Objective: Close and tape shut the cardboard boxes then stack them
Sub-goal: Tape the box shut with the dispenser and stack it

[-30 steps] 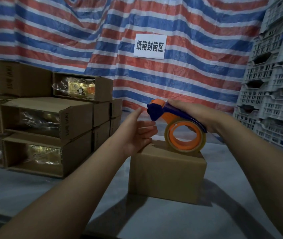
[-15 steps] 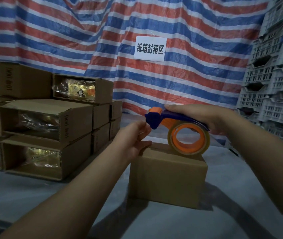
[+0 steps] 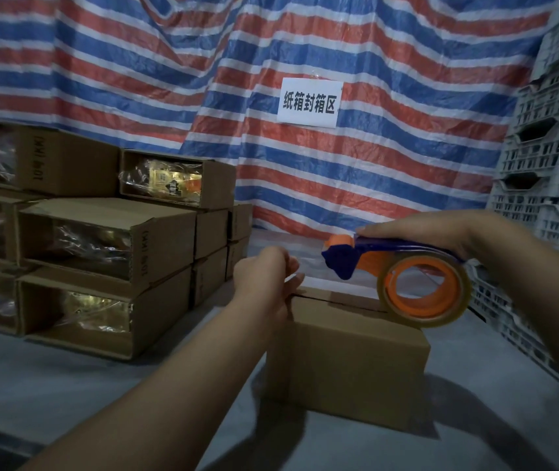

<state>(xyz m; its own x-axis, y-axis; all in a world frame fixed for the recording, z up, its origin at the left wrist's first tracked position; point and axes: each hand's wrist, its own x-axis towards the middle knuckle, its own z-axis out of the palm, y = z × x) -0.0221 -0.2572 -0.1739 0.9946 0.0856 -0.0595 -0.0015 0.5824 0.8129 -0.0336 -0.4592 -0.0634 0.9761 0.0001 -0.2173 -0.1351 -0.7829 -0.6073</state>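
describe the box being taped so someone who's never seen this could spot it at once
Start at the white paper sign on the striped tarp and drop straight down to the grey table. There a closed cardboard box stands alone, the left hand at its top edge, an orange tape dispenser above. The stacked boxes on the left lie open-sided.
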